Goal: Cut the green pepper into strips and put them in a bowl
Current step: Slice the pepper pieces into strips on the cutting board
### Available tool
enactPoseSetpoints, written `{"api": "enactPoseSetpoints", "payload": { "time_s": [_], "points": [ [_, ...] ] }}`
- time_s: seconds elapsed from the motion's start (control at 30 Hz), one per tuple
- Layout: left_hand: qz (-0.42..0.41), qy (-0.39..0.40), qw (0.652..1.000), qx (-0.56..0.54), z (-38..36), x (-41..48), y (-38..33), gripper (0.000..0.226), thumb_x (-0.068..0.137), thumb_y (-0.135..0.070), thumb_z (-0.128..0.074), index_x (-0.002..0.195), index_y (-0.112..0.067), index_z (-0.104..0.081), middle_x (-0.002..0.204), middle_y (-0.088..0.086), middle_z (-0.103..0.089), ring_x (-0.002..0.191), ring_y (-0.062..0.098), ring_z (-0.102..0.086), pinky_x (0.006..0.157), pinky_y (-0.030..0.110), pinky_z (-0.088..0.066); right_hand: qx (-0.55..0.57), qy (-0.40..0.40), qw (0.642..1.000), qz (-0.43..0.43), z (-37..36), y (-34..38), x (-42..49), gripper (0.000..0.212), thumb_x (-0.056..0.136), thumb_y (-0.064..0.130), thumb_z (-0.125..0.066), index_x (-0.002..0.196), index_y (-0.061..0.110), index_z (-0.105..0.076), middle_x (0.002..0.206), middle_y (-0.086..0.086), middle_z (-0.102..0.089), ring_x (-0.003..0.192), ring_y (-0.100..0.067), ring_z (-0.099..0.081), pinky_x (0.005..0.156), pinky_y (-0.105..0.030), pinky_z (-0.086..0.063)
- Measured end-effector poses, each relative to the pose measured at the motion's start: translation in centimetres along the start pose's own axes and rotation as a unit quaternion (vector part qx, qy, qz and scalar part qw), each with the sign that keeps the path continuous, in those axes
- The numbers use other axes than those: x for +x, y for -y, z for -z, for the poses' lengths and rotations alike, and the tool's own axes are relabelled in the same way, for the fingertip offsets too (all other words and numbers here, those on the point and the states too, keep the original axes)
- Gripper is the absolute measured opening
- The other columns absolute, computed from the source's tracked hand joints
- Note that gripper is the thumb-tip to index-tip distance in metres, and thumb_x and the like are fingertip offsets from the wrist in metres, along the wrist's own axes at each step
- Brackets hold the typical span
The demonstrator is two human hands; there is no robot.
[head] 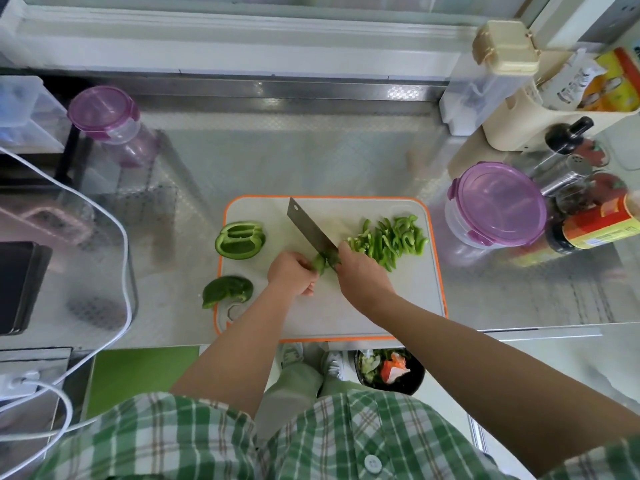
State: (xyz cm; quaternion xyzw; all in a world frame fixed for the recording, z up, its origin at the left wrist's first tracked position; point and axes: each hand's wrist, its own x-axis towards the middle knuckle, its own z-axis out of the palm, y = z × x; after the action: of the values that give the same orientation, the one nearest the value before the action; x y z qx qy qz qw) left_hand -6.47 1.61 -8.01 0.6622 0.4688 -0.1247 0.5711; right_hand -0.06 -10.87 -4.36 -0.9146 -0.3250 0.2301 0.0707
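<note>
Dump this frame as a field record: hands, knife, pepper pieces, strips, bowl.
left hand: holds the pepper piece being cut
right hand: grips the knife, blade at that piece
strips: piled on the right of the cutting board
pepper half: cut side up, board's far-left corner
second pepper chunk: skin up, overhanging the board's near-left edge
bowl: no open one seen; lidded purple container right of the board

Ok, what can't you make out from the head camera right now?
All in the head view.
Knife: handle wrapped inside the right hand.
Pepper piece being cut: mostly covered by left hand and blade; remaining size unclear.
Purple-lidded tub right of the board: tinted lid hides its contents.
Bin of scraps below: counter edge cuts it off.
</note>
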Motion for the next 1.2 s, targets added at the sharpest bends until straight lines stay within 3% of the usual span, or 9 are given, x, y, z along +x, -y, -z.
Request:
{"api": "enactPoseSetpoints", "payload": {
  "time_s": [0.13,0.33,0.4,0.53,0.63,0.73,0.87,1.03,1.2],
  "points": [
    [-0.001,-0.002,1.0,-0.016,-0.1,0.1,0.1,0.024,0.08,0.005,-0.072,0.066,-0.008,-0.057,0.051,0.01,-0.057,0.049,0.023,-0.057,0.073,0.05,-0.059,0.11,-0.028,0.992,-0.049,0.0,-0.6,0.2,0.008,0.098,0.015,-0.043,0.1,0.009,-0.037,0.078,-0.009,-0.051,0.069,-0.029,-0.049,0.057,-0.036,-0.036],
    [0.005,0.01,1.0,-0.015,0.0,0.3,0.2,0.026,0.08,0.0,-0.075,0.061,-0.008,-0.059,0.04,0.002,-0.056,0.05,0.024,-0.059,0.075,0.05,-0.059,0.094,-0.028,0.995,0.035,1.1,-1.7,-0.3,0.013,0.097,0.015,-0.041,0.089,0.012,-0.031,0.059,0.0,-0.036,0.051,-0.021,-0.036,0.045,-0.031,-0.022],
    [0.007,0.018,1.0,-0.006,0.1,0.3,0.1,0.026,0.08,0.0,-0.075,0.061,-0.008,-0.059,0.039,0.001,-0.057,0.053,0.025,-0.06,0.077,0.05,-0.059,0.074,-0.017,0.996,0.048,1.5,-1.7,-0.4,0.006,0.098,0.015,-0.041,0.097,0.009,-0.039,0.062,0.0,-0.039,0.056,-0.026,-0.042,0.047,-0.032,-0.025],
    [0.001,0.018,1.0,0.005,0.2,0.2,-0.1,0.027,0.08,0.001,-0.073,0.059,-0.008,-0.06,0.039,0.0,-0.057,0.054,0.026,-0.06,0.078,0.05,-0.059,0.039,0.001,0.998,0.043,1.5,-1.3,-0.4,0.028,0.099,0.017,-0.039,0.124,0.003,-0.042,0.074,-0.007,-0.05,0.066,-0.029,-0.049,0.053,-0.033,-0.033],
    [-0.001,0.013,1.0,0.011,0.1,0.1,-0.2,0.027,0.081,0.001,-0.073,0.059,-0.008,-0.06,0.047,0.005,-0.058,0.053,0.025,-0.059,0.078,0.05,-0.059,0.034,0.01,0.999,0.037,1.2,-1.3,0.0,0.023,0.099,0.017,-0.039,0.117,0.004,-0.044,0.07,-0.006,-0.048,0.063,-0.028,-0.049,0.048,-0.031,-0.03],
    [-0.001,0.011,1.0,0.017,0.1,-0.1,-0.4,0.026,0.082,-0.001,-0.073,0.061,-0.008,-0.06,0.055,0.009,-0.06,0.053,0.024,-0.06,0.079,0.047,-0.059,0.029,0.023,0.999,0.039,1.4,-1.3,0.4,0.012,0.099,0.017,-0.038,0.103,0.006,-0.043,0.066,-0.003,-0.044,0.064,-0.03,-0.05,0.05,-0.031,-0.032],
    [0.004,0.01,1.0,0.019,0.2,-0.3,-0.6,0.023,0.082,-0.001,-0.073,0.065,-0.01,-0.061,0.06,0.01,-0.062,0.058,0.025,-0.063,0.078,0.046,-0.059,-0.007,0.028,0.999,0.031,0.9,-0.8,0.6,0.002,0.098,0.012,-0.039,0.099,0.012,-0.038,0.071,-0.005,-0.049,0.066,-0.03,-0.054,0.054,-0.034,-0.039],
    [0.013,0.001,1.0,-0.012,0.2,-0.5,-0.5,0.024,0.081,0.004,-0.073,0.066,-0.009,-0.059,0.056,0.011,-0.06,0.058,0.028,-0.06,0.078,0.052,-0.058,0.053,0.008,0.999,0.001,0.1,-0.9,0.5,0.015,0.1,0.02,-0.043,0.109,0.009,-0.039,0.08,-0.008,-0.053,0.074,-0.032,-0.054,0.058,-0.036,-0.038],
    [0.012,0.01,1.0,-0.011,0.2,-0.5,-0.6,0.025,0.081,0.003,-0.073,0.064,-0.009,-0.061,0.045,0.004,-0.058,0.055,0.026,-0.06,0.077,0.05,-0.058,0.097,-0.019,0.995,-0.017,0.7,-2.0,0.9,0.009,0.097,0.016,-0.042,0.098,0.008,-0.038,0.07,-0.007,-0.048,0.066,-0.032,-0.051,0.053,-0.036,-0.038]
  ]
}}
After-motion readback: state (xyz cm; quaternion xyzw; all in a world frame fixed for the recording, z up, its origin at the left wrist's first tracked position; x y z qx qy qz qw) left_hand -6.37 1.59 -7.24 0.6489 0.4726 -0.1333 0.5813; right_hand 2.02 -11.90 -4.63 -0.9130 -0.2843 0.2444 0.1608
